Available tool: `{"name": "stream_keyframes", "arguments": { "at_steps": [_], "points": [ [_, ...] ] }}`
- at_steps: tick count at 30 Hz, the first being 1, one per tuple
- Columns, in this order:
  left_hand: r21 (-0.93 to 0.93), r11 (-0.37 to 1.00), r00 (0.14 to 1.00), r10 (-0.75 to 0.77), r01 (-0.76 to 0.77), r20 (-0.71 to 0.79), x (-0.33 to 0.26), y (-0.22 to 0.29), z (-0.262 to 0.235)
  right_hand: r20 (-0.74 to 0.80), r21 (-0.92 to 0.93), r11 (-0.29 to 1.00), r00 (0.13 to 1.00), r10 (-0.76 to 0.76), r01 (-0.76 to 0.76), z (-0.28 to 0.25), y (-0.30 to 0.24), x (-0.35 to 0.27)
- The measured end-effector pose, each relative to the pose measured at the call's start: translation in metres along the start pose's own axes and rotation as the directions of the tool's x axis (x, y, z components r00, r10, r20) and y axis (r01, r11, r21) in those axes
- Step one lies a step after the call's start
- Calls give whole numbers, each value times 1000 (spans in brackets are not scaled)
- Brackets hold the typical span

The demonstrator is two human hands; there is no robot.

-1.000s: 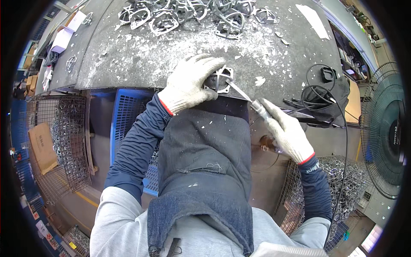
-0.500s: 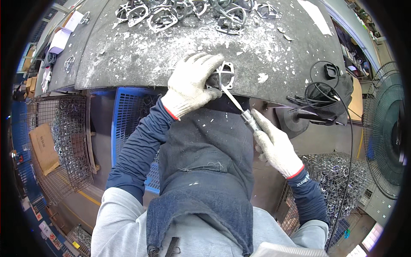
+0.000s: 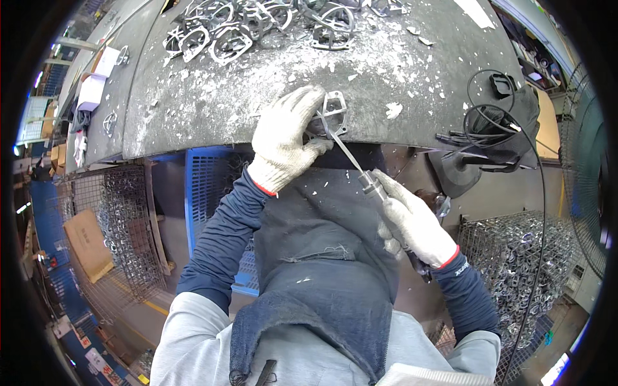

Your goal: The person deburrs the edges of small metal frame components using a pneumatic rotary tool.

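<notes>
The metal frame [image 3: 335,114] is at the near edge of the dark table [image 3: 425,132], in front of our body. This table is the largest thing here, and white dust covers much of it. Farther from us, on its far part, we see a pile of metal parts [image 3: 257,19].

Our left hand [image 3: 285,140] is nearer to the frame: its fingers are bent around the left side, with the thumb low, toward us. The frame therefore lies to the right of these fingers. Our right hand [image 3: 412,215] is lower and apart from it, the fingers closed on the handle of a tool [image 3: 372,185].

The tool's thin blade [image 3: 346,151] runs forward and to the left, its tip over the frame, just beside the left fingers. Whether the tip touches metal, we cannot tell.

The visible side of the frame stretches away from us and faces right; the rest is under the glove, so its full long axis is not sure. The smallest are white flakes [image 3: 394,110] nearby.
</notes>
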State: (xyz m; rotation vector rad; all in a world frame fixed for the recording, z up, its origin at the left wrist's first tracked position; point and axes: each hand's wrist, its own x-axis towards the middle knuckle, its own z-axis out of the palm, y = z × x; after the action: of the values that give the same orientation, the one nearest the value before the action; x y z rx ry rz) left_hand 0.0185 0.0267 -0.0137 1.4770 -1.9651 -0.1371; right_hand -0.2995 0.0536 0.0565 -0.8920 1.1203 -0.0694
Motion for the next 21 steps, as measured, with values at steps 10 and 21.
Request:
{"name": "stream_keyframes", "arguments": {
  "at_steps": [10, 21],
  "points": [
    [67, 998, 1000, -16, 15, 10, -3, -1, 4, 287, 472, 878, 956, -65, -82, 7, -25, -4],
    [55, 998, 1000, 8, -7, -8, -2, 0, 3, 163, 309, 951, 986, -27, -25, 18, -32, -17]
  ]
}}
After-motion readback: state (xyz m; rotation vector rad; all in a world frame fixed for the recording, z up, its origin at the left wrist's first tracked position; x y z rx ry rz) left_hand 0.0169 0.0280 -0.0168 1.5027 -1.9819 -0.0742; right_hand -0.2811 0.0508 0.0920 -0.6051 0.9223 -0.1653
